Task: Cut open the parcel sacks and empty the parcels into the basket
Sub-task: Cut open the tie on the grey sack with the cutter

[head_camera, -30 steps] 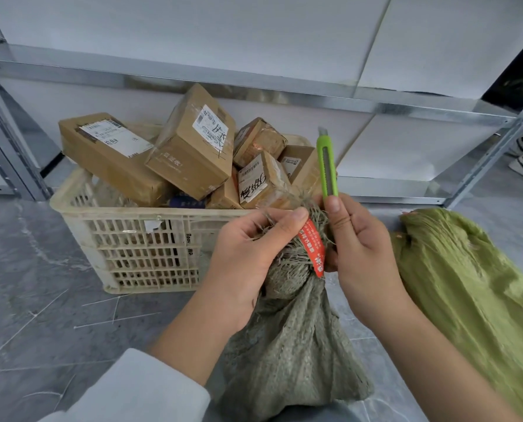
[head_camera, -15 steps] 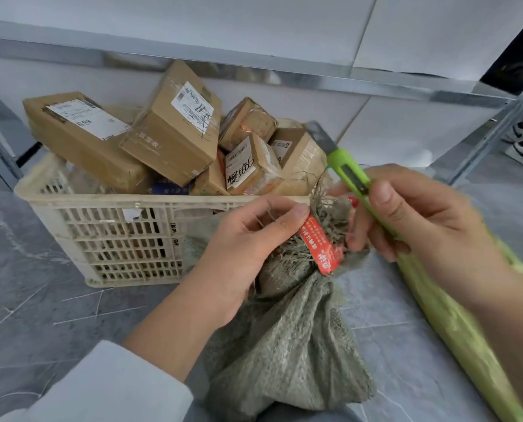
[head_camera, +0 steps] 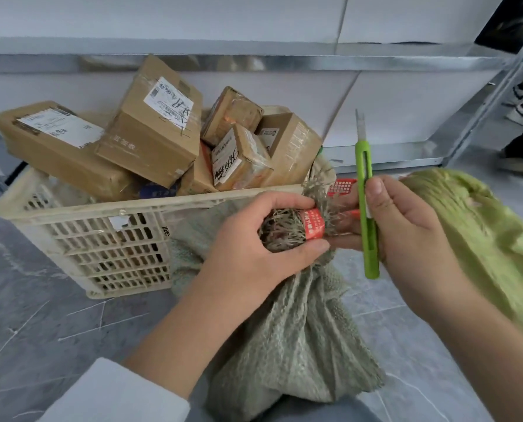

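Grey floor tiles [head_camera: 41, 315] hold a cream basket [head_camera: 102, 208] heaped with cardboard parcels [head_camera: 150, 126]. Right in front of it, the left hand [head_camera: 254, 257] grips the tied neck of a grey-green sack [head_camera: 300, 330], by its red tie [head_camera: 313, 223]. The right hand [head_camera: 406, 233] holds a green box cutter [head_camera: 367, 208], blade up, just beside the tie. Cutting the tie looks like the next job, and the left fingers sit close to it. A second green sack [head_camera: 482, 233] lies on the right.

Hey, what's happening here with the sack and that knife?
A person is opening a tied sack. The left hand grips its bunched neck at the red tie, which looks uncut. The right hand holds a green knife upright, blade out, beside it. The basket behind is heaped with cardboard parcels; another green sack lies to the right.
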Action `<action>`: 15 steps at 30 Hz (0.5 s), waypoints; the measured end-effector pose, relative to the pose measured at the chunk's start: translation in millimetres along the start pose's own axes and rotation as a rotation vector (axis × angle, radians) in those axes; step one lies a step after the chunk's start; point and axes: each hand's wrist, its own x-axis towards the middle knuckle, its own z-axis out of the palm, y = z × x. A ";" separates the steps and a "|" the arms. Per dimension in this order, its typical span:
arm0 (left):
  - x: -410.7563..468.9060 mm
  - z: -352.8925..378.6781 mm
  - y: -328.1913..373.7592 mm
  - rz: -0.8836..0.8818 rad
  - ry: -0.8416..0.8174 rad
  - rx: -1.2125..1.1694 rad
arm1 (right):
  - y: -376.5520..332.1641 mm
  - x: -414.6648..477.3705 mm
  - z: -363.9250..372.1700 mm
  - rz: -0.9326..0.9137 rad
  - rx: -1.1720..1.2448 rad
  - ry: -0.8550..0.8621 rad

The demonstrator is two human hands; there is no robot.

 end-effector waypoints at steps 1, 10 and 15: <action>-0.2 1.0 0.1 -0.007 0.009 -0.024 | -0.1 -0.2 -1.1 -0.016 -0.006 -0.020; -1.0 3.8 -0.5 -0.007 0.029 -0.041 | -39.5 -2.6 -51.6 -0.451 -0.905 -0.189; -0.9 3.4 -0.5 -0.011 0.010 -0.011 | -58.6 -5.4 -41.9 -0.529 -1.340 -0.247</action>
